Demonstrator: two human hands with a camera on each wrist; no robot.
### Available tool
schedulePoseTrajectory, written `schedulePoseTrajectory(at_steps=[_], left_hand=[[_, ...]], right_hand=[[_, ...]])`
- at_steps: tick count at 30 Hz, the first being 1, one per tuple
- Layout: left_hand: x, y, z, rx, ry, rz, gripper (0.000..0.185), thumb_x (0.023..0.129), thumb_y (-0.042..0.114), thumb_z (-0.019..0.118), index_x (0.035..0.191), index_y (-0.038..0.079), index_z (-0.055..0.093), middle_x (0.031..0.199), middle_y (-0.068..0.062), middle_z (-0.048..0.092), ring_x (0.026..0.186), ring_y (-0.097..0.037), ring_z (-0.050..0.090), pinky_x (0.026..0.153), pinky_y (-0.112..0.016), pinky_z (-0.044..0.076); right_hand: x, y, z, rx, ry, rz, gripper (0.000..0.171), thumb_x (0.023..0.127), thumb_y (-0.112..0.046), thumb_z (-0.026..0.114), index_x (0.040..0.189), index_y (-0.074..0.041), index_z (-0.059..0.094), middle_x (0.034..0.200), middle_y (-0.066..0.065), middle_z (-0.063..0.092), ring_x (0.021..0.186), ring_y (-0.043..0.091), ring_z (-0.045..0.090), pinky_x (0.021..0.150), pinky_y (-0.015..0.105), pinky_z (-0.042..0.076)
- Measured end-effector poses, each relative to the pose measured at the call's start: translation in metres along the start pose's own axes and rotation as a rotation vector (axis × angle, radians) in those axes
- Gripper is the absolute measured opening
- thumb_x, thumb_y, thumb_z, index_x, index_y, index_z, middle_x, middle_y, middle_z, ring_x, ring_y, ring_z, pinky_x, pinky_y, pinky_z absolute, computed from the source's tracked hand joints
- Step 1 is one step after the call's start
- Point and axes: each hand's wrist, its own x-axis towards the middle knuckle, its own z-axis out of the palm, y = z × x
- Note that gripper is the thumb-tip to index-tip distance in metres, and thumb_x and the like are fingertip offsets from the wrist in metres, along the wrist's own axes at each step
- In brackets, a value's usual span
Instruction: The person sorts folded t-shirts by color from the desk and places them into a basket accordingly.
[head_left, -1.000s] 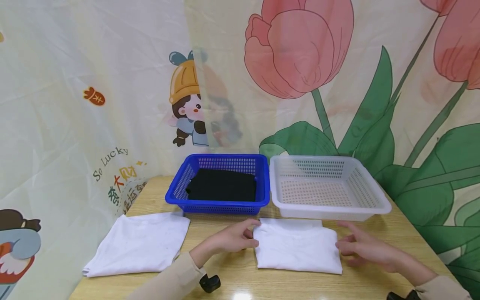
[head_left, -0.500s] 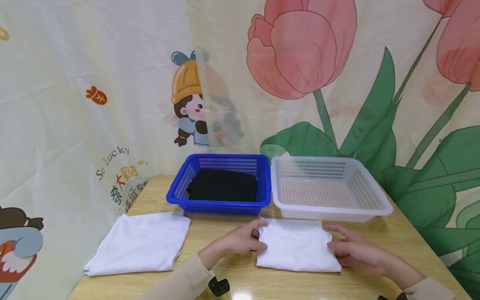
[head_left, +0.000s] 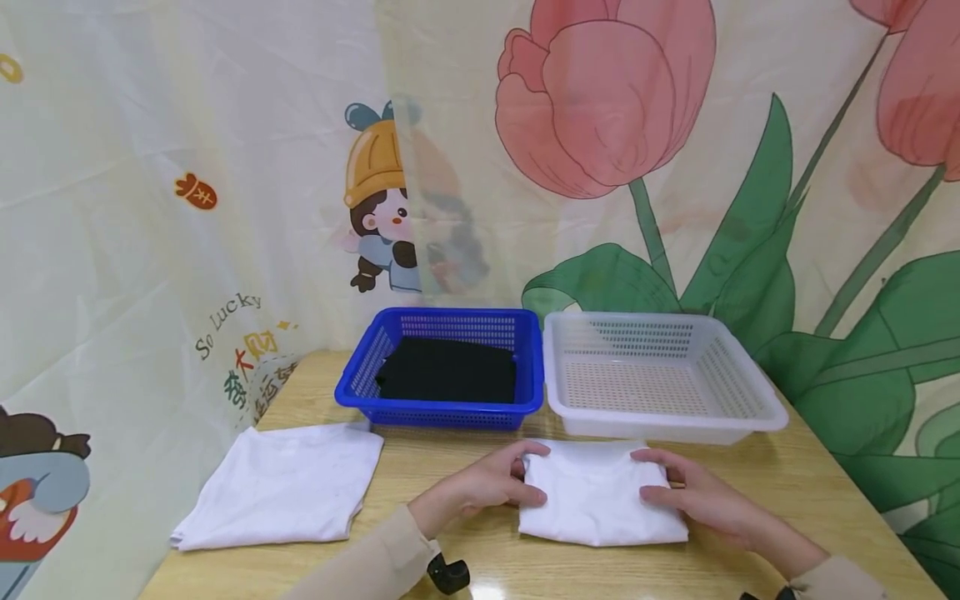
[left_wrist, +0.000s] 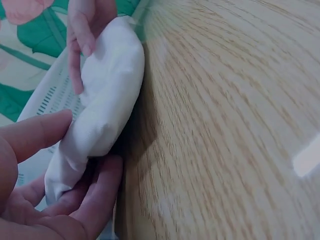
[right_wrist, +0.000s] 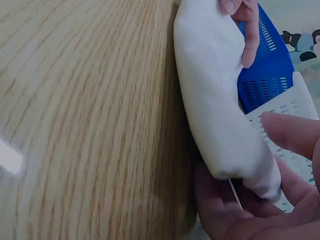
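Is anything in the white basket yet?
No, the white basket shows only its bare perforated floor; the folded white cloth lies on the table between both hands.

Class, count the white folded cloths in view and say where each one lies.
2. One white cloth lies flat on the table's left side; the other white cloth sits before the white basket, gripped by both hands.

A blue basket (head_left: pixel 442 412) holding black cloth (head_left: pixel 446 375) touches an empty white basket (head_left: pixel 660 427); another white cloth (head_left: pixel 281 483) lies flat on the wooden surface (head_left: pixel 795 479).
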Motion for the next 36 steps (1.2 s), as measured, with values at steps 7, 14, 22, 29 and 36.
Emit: schedulePoseTrajectory(at_steps=[7,14,22,29,36], left_hand=[[0.005,-0.004,0.009,0.008,0.03,-0.025,0.072,0.084,-0.014,0.082,0.146,0.014,0.059,0.108,-0.012,0.065,0.098,-0.023,0.064,0.083,-0.035,0.06],[0.002,0.007,0.018,0.018,-0.003,0.023,0.073,0.083,-0.013,0.083,0.146,0.016,0.06,0.118,-0.01,0.065,0.103,-0.024,0.069,0.09,-0.039,0.061],[-0.005,0.051,0.03,0.056,-0.031,0.104,0.071,0.087,-0.003,0.085,0.148,0.025,0.06,0.121,-0.004,0.064,0.095,-0.02,0.069,0.083,-0.034,0.061],[0.003,0.094,0.033,0.064,-0.04,0.141,0.072,0.088,-0.002,0.085,0.15,0.024,0.059,0.121,-0.004,0.066,0.096,-0.018,0.07,0.083,-0.033,0.062],[0.036,0.123,0.028,0.093,0.057,0.183,0.072,0.089,0.005,0.086,0.151,0.028,0.058,0.122,-0.002,0.064,0.096,-0.019,0.067,0.082,-0.035,0.061]], right_hand=[[0.0,0.003,0.003,-0.075,0.03,-0.012,0.072,0.098,-0.028,0.079,0.158,-0.007,0.046,0.154,0.032,0.046,0.128,0.039,0.053,0.098,0.046,0.052],[-0.015,-0.003,-0.01,-0.061,0.027,-0.047,0.075,0.096,-0.024,0.081,0.16,-0.01,0.045,0.16,0.033,0.035,0.122,0.035,0.057,0.09,0.035,0.055],[-0.046,-0.029,-0.043,-0.078,0.062,-0.139,0.069,0.101,-0.019,0.075,0.161,-0.008,0.043,0.153,0.021,0.043,0.104,0.017,0.058,0.08,0.027,0.054],[-0.06,-0.057,-0.078,-0.093,0.075,-0.168,0.069,0.104,-0.014,0.07,0.165,-0.019,0.038,0.136,0.007,0.054,0.099,0.022,0.066,0.077,0.034,0.06],[-0.045,-0.069,-0.109,-0.189,0.213,-0.181,0.073,0.103,-0.018,0.073,0.166,-0.021,0.036,0.153,0.022,0.037,0.096,0.018,0.061,0.074,0.032,0.058]])
